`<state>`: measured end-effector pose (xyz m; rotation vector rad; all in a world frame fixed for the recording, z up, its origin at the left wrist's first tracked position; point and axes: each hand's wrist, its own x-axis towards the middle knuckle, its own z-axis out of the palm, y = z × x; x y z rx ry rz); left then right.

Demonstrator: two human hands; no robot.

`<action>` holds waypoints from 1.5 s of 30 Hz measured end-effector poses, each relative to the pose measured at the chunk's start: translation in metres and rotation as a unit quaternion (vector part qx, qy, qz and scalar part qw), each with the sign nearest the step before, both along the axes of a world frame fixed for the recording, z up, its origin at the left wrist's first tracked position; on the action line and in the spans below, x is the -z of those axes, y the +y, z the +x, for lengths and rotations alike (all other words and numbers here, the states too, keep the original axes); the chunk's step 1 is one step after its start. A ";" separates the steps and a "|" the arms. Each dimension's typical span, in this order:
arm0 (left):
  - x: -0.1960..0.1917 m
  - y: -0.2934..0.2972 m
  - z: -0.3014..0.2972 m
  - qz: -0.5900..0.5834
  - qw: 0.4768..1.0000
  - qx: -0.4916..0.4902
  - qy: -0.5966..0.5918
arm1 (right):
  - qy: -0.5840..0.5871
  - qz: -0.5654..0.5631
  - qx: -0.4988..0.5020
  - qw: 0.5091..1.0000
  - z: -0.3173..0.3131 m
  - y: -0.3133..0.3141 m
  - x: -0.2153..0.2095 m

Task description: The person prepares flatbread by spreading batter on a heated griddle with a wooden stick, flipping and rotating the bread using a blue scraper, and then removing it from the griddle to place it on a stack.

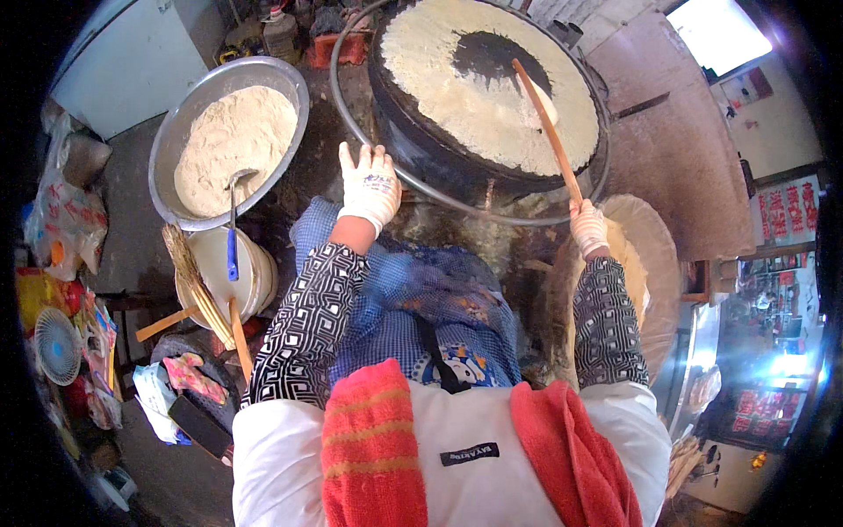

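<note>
The griddle (pixel 492 54) carries a broad ring of batter (pixel 430 88), spread out close to its edge. By the look of it, coating the outer part is largely done, while the middle of the griddle shows dark and is left uncovered. A pale lump beside the stick (pixel 551 132) suggests that some batter has not yet been smoothed flat. The right hand (pixel 589 227) is closed around the near end of the stick, which reaches over the griddle to its dark middle. The left hand (pixel 372 186) has its fingers spread at the hoop (pixel 479 212) around the griddle; whether it presses there cannot be told.

Plenty of pale mix (pixel 233 140) lies unused in the bowl (pixel 164 162) left of the griddle, with a ladle (pixel 232 250) over the near rim. Below the griddle's right side is a round pale sheet (pixel 657 255); whether it is finished work or a cover cannot be told.
</note>
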<state>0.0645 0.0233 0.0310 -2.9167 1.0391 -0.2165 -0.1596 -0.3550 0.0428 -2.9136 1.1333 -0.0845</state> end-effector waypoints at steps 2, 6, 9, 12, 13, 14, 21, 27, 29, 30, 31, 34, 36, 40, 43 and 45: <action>-0.001 0.001 0.012 0.007 1.000 -0.023 0.005 | -0.006 -0.014 -0.028 0.999 0.001 0.001 -0.001; -0.012 0.002 0.045 0.065 0.995 -0.068 0.037 | 0.047 0.041 0.024 0.998 0.004 0.002 -0.004; -0.029 0.000 0.057 0.097 0.988 -0.111 0.034 | 0.007 0.015 0.002 1.000 0.008 0.002 -0.006; -0.039 -0.011 0.026 0.056 0.997 -0.042 0.032 | 0.013 -0.011 -0.048 0.999 0.009 0.005 -0.009; -0.039 -0.021 0.004 0.017 0.999 -0.009 0.042 | 0.049 -0.003 -0.059 0.997 0.010 0.006 -0.010; -0.037 -0.025 -0.018 -0.027 0.997 0.054 0.053 | 0.043 0.018 -0.025 0.999 0.010 0.007 -0.011; -0.002 -0.041 -0.086 0.026 0.991 0.124 0.037 | 0.013 0.089 -0.049 0.995 0.008 0.010 -0.018; 0.013 -0.017 -0.049 0.015 0.988 0.148 -0.051 | -0.023 0.012 -0.031 0.999 0.004 0.001 -0.003; 0.010 -0.014 -0.042 0.023 0.991 0.126 -0.027 | -0.014 0.045 -0.041 0.998 0.003 -0.001 -0.003; 0.006 -0.014 -0.038 0.032 0.992 0.116 -0.027 | -0.004 0.047 -0.038 0.998 0.002 -0.001 -0.004; 0.004 -0.013 -0.034 0.051 0.993 0.099 -0.032 | 0.008 0.045 -0.037 0.998 0.003 -0.002 -0.005; 0.000 -0.009 -0.019 0.074 0.994 0.063 -0.044 | -0.003 0.047 0.007 0.999 0.006 -0.002 -0.010; 0.001 -0.005 -0.008 0.075 0.996 0.042 -0.022 | -0.018 0.033 -0.001 0.999 0.006 0.000 -0.011; 0.007 0.002 0.021 0.063 0.998 -0.005 0.004 | -0.011 0.055 -0.062 0.996 0.002 0.003 -0.006; 0.005 0.005 0.046 0.072 0.996 -0.030 0.041 | -0.034 0.032 -0.025 0.999 -0.003 0.002 0.001; -0.006 0.007 0.059 0.056 0.995 -0.055 0.070 | -0.045 0.017 0.002 0.999 -0.005 0.001 0.000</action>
